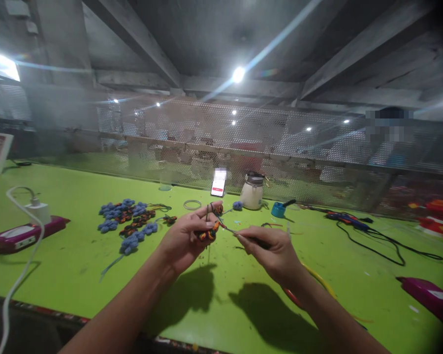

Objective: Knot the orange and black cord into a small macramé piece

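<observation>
My left hand (182, 238) is closed on a small black-and-orange crochet piece (207, 235), pinched between thumb and fingers, with a dark yarn strand looped over the fingers. In my right hand (269, 246) is a thin crochet hook (229, 229), its tip meeting the yarn at the piece's right side. Both hands are raised over the green table. To the left lies a group of blue crocheted flowers (130, 243) and black-and-orange ones (135, 222). Just beyond the left fingertips is a brown-orange yarn bit (219, 210), with a blue crocheted flower (237, 205) beside it.
A phone (217, 183) leans upright at the back beside a pale jar (252, 191) and a teal pot (278, 210). Purple power strips (25, 235) lie at both sides; a white cable hangs at left. A corded blue tool (349, 220) lies right. Perforated mesh (192, 132) stands behind.
</observation>
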`<state>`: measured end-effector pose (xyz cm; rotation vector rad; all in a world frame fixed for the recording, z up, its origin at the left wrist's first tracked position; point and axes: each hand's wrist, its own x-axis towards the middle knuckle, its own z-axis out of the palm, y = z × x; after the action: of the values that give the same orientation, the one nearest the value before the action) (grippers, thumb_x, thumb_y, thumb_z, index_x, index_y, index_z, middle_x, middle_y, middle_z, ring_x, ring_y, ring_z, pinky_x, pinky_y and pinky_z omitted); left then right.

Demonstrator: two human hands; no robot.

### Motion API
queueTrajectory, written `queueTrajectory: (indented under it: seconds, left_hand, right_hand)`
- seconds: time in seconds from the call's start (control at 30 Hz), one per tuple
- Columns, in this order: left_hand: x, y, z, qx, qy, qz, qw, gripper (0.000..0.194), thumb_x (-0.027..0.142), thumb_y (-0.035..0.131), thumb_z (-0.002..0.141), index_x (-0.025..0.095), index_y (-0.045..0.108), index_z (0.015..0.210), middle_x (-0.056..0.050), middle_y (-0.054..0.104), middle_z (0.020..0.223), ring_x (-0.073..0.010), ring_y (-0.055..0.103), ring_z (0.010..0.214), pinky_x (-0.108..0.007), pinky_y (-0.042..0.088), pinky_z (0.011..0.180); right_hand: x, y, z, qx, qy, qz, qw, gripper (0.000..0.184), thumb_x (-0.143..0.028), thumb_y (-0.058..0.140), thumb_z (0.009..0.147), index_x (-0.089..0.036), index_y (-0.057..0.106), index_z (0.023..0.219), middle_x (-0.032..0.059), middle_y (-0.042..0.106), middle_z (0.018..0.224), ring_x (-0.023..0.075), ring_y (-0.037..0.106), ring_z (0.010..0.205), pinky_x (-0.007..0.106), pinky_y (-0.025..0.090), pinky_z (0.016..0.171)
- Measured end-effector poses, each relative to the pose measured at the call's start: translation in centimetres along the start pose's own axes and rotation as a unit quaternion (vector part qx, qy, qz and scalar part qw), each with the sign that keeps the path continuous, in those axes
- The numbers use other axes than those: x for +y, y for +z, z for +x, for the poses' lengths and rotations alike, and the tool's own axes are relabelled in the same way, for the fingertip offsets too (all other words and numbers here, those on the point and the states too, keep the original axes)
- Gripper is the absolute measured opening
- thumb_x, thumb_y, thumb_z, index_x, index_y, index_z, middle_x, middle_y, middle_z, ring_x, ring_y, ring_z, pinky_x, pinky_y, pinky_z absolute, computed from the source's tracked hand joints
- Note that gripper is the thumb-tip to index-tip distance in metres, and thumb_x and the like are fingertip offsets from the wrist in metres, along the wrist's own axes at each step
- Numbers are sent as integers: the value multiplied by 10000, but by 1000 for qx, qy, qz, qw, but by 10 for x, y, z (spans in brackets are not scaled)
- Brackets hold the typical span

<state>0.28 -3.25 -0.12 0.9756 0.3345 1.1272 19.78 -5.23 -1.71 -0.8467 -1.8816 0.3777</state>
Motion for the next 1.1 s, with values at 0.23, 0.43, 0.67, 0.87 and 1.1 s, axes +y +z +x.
queueTrajectory:
  seconds: [0.23, 0.43, 0.67, 0.87, 1.1]
  left_hand:
    - [-10, -1, 5, 1, 7, 145, 989, 463, 39, 579, 657, 116, 615, 1113, 2, 507, 674, -51, 409, 519, -173, 306, 469]
    - [-11, 10, 0, -35, 46, 276, 959, 874, 87, 624, 650, 235, 220, 1410, 40, 508, 638, -88, 438, 506, -210, 345, 472]
    - [-25, 11, 1, -35, 131, 383, 914, 837, 95, 588, 715, 262, 170, 1421, 20, 516, 688, -107, 469, 582, -226, 362, 534]
    - [-31, 15, -1, -39, 174, 414, 892, 763, 103, 582, 737, 247, 243, 1404, 6, 518, 750, -121, 483, 660, -259, 396, 639]
    - [-30, 11, 3, -69, 149, 332, 929, 862, 29, 597, 684, 230, 190, 1417, -10, 542, 784, -138, 517, 746, -263, 399, 683]
  right_hand:
    - [-1, 4, 2, -4, 144, 221, 965, 213, -345, 640, 758, -139, 684, 784, -41, 457, 466, 52, 314, 372, 204, 219, 346]
    - [2, 6, 5, -3, 179, 237, 955, 246, -359, 647, 737, -137, 662, 842, -46, 485, 481, 41, 322, 352, 193, 226, 341]
    - [-1, 17, 3, 12, 229, 271, 935, 231, -346, 670, 710, -142, 631, 810, -64, 472, 455, 40, 322, 340, 190, 209, 339]
    - [4, 17, 3, 52, 252, 342, 904, 199, -316, 682, 710, -152, 573, 678, -62, 467, 490, 33, 317, 371, 179, 191, 353]
    - [5, 13, 4, 31, 253, 356, 899, 244, -345, 649, 737, -132, 568, 652, -30, 507, 572, 36, 352, 404, 185, 220, 382]
